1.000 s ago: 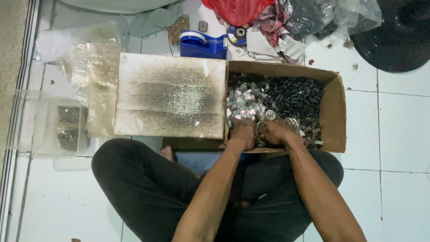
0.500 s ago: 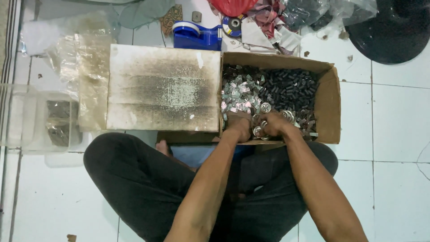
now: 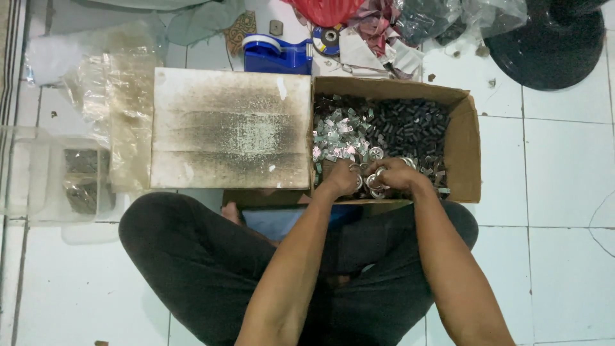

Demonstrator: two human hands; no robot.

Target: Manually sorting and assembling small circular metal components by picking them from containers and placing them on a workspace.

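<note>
I see small silver rings (image 3: 373, 182) at frame centre, pinched between left hand (image 3: 341, 178) and right hand (image 3: 397, 174), both closed on them, low inside cardboard box (image 3: 466, 147), stained board (image 3: 230, 128) left, blue tape dispenser (image 3: 277, 54) above.

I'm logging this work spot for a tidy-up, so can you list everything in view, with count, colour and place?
cardboard box: one, brown, centre right
small metal parts: many, silver, box left side
dark parts: many, black, box right side
round rings: several, silver, at the hands
stained board: one, white and sooty, left of box
tape dispenser: one, blue, top
plastic bags: several, clear, left
round base: one, black, top right
left hand: in box
right hand: in box
</note>
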